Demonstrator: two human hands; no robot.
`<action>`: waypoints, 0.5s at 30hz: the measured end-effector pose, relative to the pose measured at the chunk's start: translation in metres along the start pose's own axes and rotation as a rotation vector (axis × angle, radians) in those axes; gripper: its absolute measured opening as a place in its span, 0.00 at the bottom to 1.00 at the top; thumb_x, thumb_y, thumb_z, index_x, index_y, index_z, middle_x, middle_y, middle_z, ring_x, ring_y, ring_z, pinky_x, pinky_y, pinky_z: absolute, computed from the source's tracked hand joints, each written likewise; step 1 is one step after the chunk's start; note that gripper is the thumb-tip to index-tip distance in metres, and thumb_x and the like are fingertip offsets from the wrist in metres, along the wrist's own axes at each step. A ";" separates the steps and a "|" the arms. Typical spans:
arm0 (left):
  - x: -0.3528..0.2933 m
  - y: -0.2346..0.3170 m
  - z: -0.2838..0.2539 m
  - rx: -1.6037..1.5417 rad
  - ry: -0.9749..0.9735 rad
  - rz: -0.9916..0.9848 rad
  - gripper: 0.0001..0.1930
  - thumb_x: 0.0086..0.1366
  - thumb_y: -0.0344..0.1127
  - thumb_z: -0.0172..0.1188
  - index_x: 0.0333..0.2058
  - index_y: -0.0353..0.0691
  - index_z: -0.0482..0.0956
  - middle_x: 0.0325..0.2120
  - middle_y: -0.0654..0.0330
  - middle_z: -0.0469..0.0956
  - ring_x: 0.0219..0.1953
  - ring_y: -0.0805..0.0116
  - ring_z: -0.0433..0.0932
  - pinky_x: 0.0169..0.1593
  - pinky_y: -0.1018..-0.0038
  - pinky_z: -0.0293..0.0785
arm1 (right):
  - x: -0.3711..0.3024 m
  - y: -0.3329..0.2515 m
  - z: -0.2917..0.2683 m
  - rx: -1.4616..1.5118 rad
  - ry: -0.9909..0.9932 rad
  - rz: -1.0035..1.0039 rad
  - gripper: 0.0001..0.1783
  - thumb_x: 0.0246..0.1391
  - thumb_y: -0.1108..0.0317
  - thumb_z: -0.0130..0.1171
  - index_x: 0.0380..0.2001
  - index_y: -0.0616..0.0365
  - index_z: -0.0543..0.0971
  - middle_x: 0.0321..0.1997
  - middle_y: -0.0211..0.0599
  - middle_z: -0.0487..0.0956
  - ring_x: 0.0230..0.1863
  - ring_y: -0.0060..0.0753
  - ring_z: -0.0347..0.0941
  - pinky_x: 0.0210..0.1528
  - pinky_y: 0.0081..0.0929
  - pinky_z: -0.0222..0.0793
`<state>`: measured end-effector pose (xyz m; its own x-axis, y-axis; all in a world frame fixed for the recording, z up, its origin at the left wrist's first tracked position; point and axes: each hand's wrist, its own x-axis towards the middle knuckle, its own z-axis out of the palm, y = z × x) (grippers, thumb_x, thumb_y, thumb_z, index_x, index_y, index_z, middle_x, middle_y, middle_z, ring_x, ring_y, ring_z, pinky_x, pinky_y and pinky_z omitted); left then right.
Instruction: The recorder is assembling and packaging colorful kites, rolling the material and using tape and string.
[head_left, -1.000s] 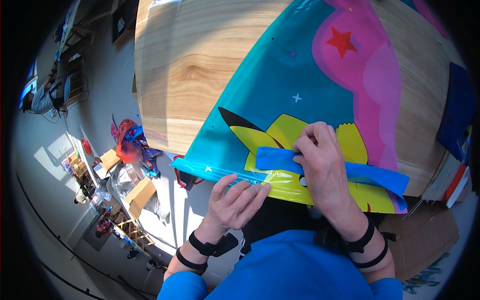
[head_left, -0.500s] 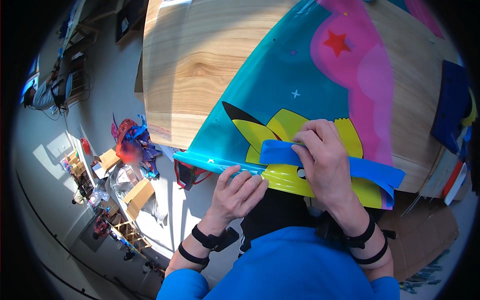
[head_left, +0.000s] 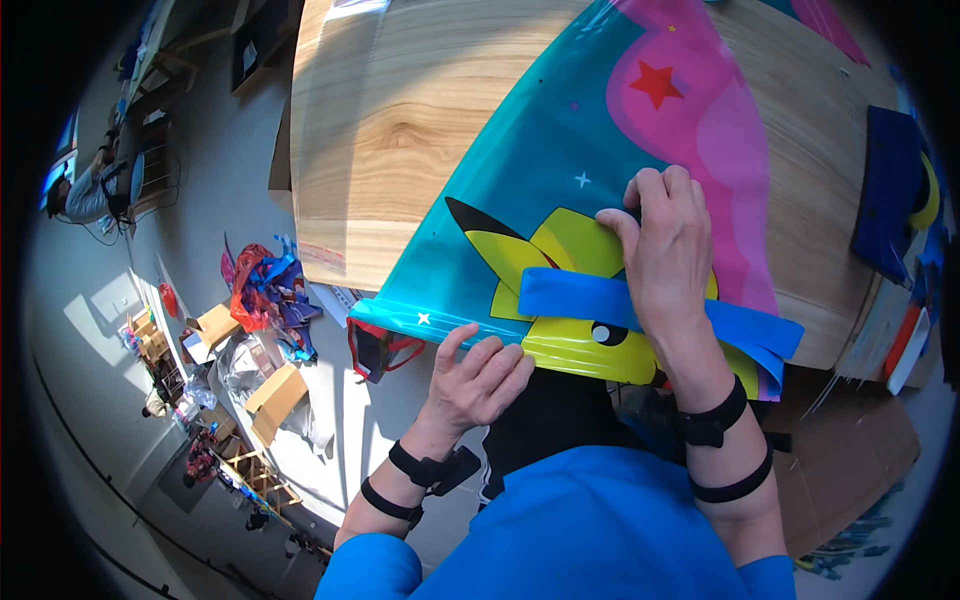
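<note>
A glossy, roughly triangular printed sheet (head_left: 480, 240), teal with pink clouds, a red star and a yellow cartoon figure, lies on a wooden table and hangs a little over the near edge. Across the yellow figure runs a flat blue strip (head_left: 575, 296), folded over at its right end. My left hand (head_left: 478, 382) grips the sheet's near edge left of the yellow part, fingers curled over it and thumb hidden. Over the sheet beyond the strip is my right hand (head_left: 672, 250), thumb apart from its bent fingers, the wrist crossing above the strip. Nothing shows in it.
Bare wood of the table (head_left: 400, 130) shows left of the sheet. A dark blue piece (head_left: 885, 200) sits at the right edge. Below left are a heap of colourful fabric (head_left: 265, 290) and open cardboard boxes (head_left: 275, 400). Another person (head_left: 88, 190) is far off at upper left.
My right hand has let go of the blue strip and moved away from me onto the sheet. The strip now lies flatter. My left hand stays at the near edge.
</note>
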<state>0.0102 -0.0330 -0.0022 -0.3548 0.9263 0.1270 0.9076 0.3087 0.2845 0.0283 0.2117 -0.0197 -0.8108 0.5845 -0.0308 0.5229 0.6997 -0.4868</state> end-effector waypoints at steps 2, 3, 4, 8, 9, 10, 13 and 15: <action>-0.003 0.002 0.000 0.002 0.008 0.001 0.07 0.56 0.30 0.62 0.35 0.50 0.80 0.32 0.70 0.79 0.35 0.74 0.77 0.60 0.61 0.62 | 0.005 0.001 0.003 0.017 -0.002 0.038 0.18 0.38 0.68 0.74 0.26 0.56 0.71 0.31 0.37 0.71 0.36 0.41 0.70 0.36 0.38 0.66; -0.003 0.002 -0.001 0.007 0.008 0.000 0.07 0.56 0.30 0.62 0.35 0.50 0.80 0.32 0.70 0.79 0.35 0.74 0.77 0.60 0.61 0.62 | 0.006 0.001 0.003 0.021 -0.013 0.058 0.18 0.39 0.68 0.73 0.26 0.56 0.71 0.31 0.37 0.71 0.36 0.41 0.70 0.37 0.38 0.66; -0.004 0.002 -0.001 0.012 0.008 -0.001 0.07 0.56 0.30 0.62 0.35 0.50 0.80 0.32 0.70 0.79 0.35 0.74 0.77 0.60 0.61 0.62 | 0.008 0.001 0.002 0.026 -0.023 0.079 0.17 0.39 0.68 0.73 0.26 0.57 0.72 0.32 0.37 0.72 0.37 0.42 0.71 0.37 0.38 0.67; -0.003 0.000 0.000 0.022 0.003 -0.002 0.08 0.55 0.30 0.63 0.35 0.49 0.80 0.32 0.70 0.79 0.36 0.73 0.77 0.60 0.61 0.62 | 0.016 0.000 -0.002 0.061 -0.091 0.166 0.14 0.42 0.71 0.71 0.29 0.57 0.74 0.34 0.38 0.75 0.38 0.41 0.73 0.40 0.41 0.70; -0.003 0.000 0.001 0.019 -0.001 -0.007 0.09 0.55 0.30 0.63 0.36 0.49 0.80 0.32 0.70 0.79 0.36 0.73 0.77 0.60 0.61 0.62 | 0.016 -0.001 -0.005 0.037 -0.072 0.106 0.14 0.44 0.71 0.70 0.33 0.57 0.75 0.38 0.39 0.75 0.42 0.41 0.73 0.44 0.41 0.70; -0.004 0.000 0.002 0.016 -0.005 -0.011 0.09 0.55 0.30 0.63 0.36 0.49 0.80 0.32 0.70 0.79 0.36 0.73 0.77 0.59 0.61 0.62 | 0.015 -0.002 -0.008 0.013 -0.052 0.047 0.15 0.45 0.71 0.68 0.37 0.57 0.76 0.43 0.40 0.76 0.46 0.41 0.73 0.47 0.41 0.70; -0.005 -0.002 0.005 0.008 -0.001 -0.014 0.09 0.55 0.30 0.63 0.36 0.49 0.80 0.33 0.69 0.78 0.37 0.73 0.77 0.59 0.61 0.63 | 0.001 -0.003 -0.017 -0.128 -0.078 -0.282 0.23 0.53 0.66 0.63 0.52 0.56 0.74 0.58 0.40 0.72 0.61 0.41 0.66 0.62 0.42 0.61; -0.006 -0.003 0.007 0.006 0.000 -0.011 0.09 0.55 0.30 0.63 0.37 0.49 0.80 0.33 0.69 0.78 0.37 0.72 0.77 0.60 0.60 0.63 | -0.005 0.002 -0.017 -0.213 -0.148 -0.406 0.28 0.57 0.59 0.59 0.60 0.54 0.70 0.67 0.38 0.66 0.70 0.39 0.58 0.70 0.43 0.50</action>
<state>0.0115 -0.0379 -0.0104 -0.3650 0.9227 0.1240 0.9050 0.3203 0.2799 0.0376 0.2173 -0.0059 -0.9812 0.1928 -0.0062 0.1860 0.9369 -0.2959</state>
